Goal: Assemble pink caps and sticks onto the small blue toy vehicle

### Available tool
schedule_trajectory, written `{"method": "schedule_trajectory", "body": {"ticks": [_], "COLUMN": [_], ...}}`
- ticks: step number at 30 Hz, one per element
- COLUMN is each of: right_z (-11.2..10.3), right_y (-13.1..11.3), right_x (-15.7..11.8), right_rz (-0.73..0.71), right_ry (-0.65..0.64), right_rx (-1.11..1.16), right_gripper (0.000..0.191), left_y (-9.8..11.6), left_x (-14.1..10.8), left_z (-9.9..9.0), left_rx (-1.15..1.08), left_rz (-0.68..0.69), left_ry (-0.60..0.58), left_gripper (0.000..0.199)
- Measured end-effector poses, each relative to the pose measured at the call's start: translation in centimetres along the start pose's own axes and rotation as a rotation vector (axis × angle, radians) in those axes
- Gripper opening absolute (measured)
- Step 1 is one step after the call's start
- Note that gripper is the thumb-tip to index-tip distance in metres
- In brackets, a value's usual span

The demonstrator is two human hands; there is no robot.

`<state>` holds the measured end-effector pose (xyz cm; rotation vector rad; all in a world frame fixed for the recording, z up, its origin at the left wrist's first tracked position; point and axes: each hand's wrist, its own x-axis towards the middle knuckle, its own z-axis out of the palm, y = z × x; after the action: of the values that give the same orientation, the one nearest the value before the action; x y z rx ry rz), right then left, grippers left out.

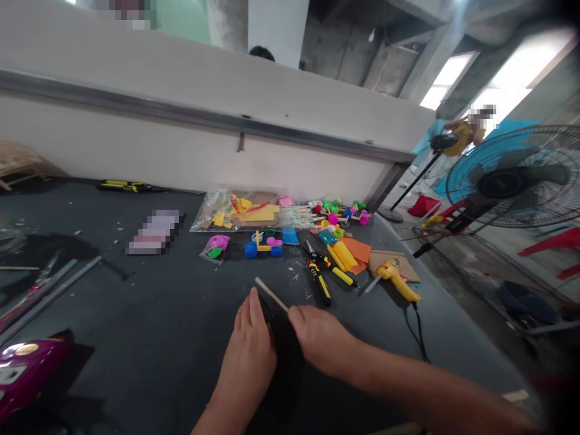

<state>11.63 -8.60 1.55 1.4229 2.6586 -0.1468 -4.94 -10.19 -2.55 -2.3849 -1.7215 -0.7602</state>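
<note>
My right hand [319, 335] is closed on one end of a thin wooden stick [270, 293], which points up and to the left over the dark table [167, 326]. To its left, my left hand [251, 344] rests edge-down near the tabletop, its fingers extended and close to the stick; its palm side is hidden. Beyond the hands lie a small blue-wheeled toy [263, 246], pliers with yellow and black handles [319, 282] and a yellow glue gun [399, 282].
A plastic bag of parts [240, 211] lies near the white partition [181, 139], with colourful small pieces beside it. Metal strips [54, 293] and a purple object [34, 368] are at left. A large fan [507, 181] stands right; a person [464, 134] is behind it.
</note>
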Motion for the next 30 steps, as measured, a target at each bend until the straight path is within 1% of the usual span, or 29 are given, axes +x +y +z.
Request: {"method": "schedule_trajectory", "body": {"ticks": [1, 2, 3, 6, 7, 8, 9, 11, 13, 15, 18, 20, 21, 23, 25, 28, 30], "right_z": [0.1, 0.2, 0.2, -0.2, -0.3, -0.4, -0.5, -0.5, -0.4, -0.3, -0.2, -0.1, -0.1, -0.2, -0.2, -0.4, -0.5], "right_y": [-0.3, -0.3, -0.1, 1.2, 1.5, 1.5, 1.3, 0.3, -0.7, -1.1, -0.5, 0.0, 0.2, 0.2, -0.2, -0.6, -0.8], "right_x": [0.0, 0.1, 0.4, 1.3, 1.6, 1.8, 2.1, 2.6, 3.4, 4.1, 4.4, 4.0, 3.8, 3.5, 3.9, 5.4, 6.3], "right_rz": [-0.067, -0.086, -0.04, 0.236, 0.287, 0.29, 0.253, 0.128, 0.052, 0.031, 0.132, 0.209, 0.223, 0.21, 0.181, 0.205, 0.237], "right_ry": [-0.023, -0.037, -0.034, -0.044, -0.033, -0.015, 0.011, 0.057, 0.055, 0.035, 0.013, 0.012, 0.017, 0.032, 0.049, 0.061, 0.039], "right_rx": [0.018, 0.028, 0.024, -0.035, -0.05, -0.055, -0.052, -0.031, -0.016, -0.011, -0.021, -0.044, -0.051, -0.046, -0.029, -0.024, -0.027], "right_gripper": [0.02, 0.02, 0.022, 0.029, 0.028, 0.027, 0.026, 0.023, 0.021, 0.026, 0.031, 0.028, 0.026, 0.023, 0.023, 0.023, 0.025], "left_y": [0.0, 0.0, -0.1, -0.1, -0.1, -0.1, 0.0, 0.0, 0.0, -0.2, -0.4, -0.3, -0.3, -0.1, 0.1, 0.0, -0.2], "left_x": [0.0, -0.1, -0.1, -0.2, -0.2, -0.2, -0.1, -0.1, 0.0, 0.0, -0.1, -0.1, -0.1, -0.1, -0.1, -0.1, -0.2], "left_z": [0.0, 0.1, 0.1, 0.1, 0.2, 0.2, 0.2, 0.2, 0.2, 0.2, 0.1, 0.2, 0.2, 0.3, 0.5, 0.5, 0.4], "left_rx": [0.008, 0.018, 0.029, 0.04, 0.033, 0.021, 0.007, -0.013, -0.015, -0.011, -0.01, -0.017, -0.022, -0.023, -0.013, 0.008, 0.013], "left_rz": [0.007, 0.01, 0.015, 0.024, 0.024, 0.022, 0.02, 0.014, 0.022, 0.034, 0.026, 0.009, 0.008, 0.014, 0.026, 0.023, 0.039], "left_ry": [-0.001, 0.003, 0.009, 0.013, 0.01, 0.007, 0.005, 0.005, 0.01, 0.006, -0.016, -0.028, -0.03, -0.03, -0.029, -0.032, -0.031], "left_gripper": [0.066, 0.067, 0.068, 0.069, 0.069, 0.069, 0.069, 0.069, 0.07, 0.07, 0.066, 0.063, 0.061, 0.059, 0.057, 0.057, 0.059]}}
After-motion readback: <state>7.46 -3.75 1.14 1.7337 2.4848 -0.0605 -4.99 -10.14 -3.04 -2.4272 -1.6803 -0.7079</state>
